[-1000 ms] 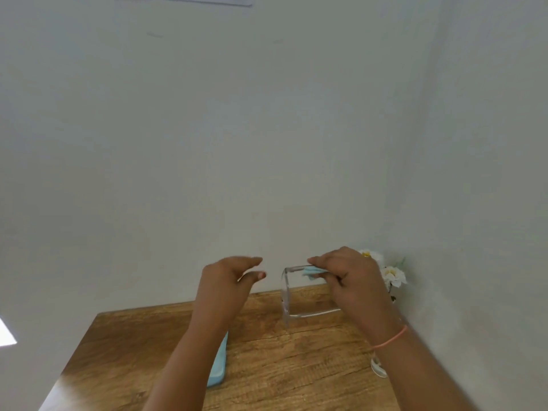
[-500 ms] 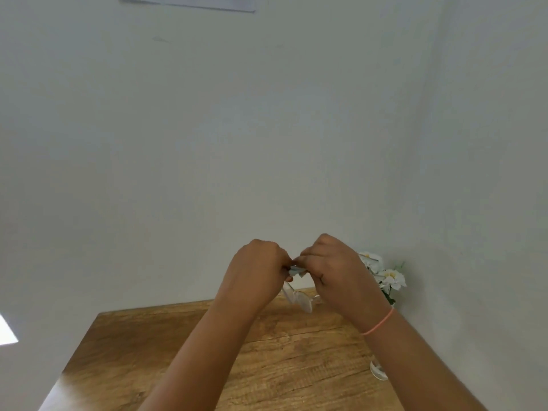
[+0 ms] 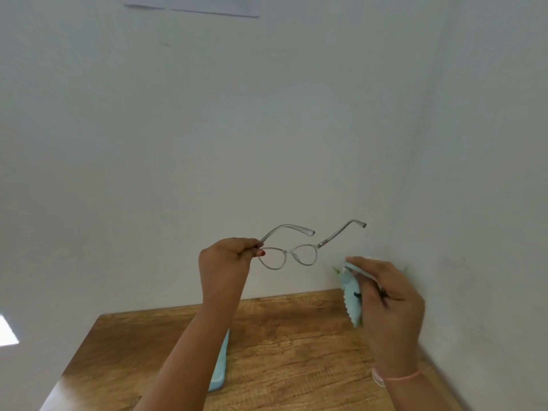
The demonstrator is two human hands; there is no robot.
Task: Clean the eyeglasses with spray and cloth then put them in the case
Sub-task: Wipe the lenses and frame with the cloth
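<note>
Desk: L hand pinches glasses (R: cloth).

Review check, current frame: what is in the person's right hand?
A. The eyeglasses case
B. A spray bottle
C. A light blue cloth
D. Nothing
C. The right hand holds the cloth in a curled grip above the table, while the left hand pinches the eyeglasses at a corner of the frame, arms unfolded.
</note>
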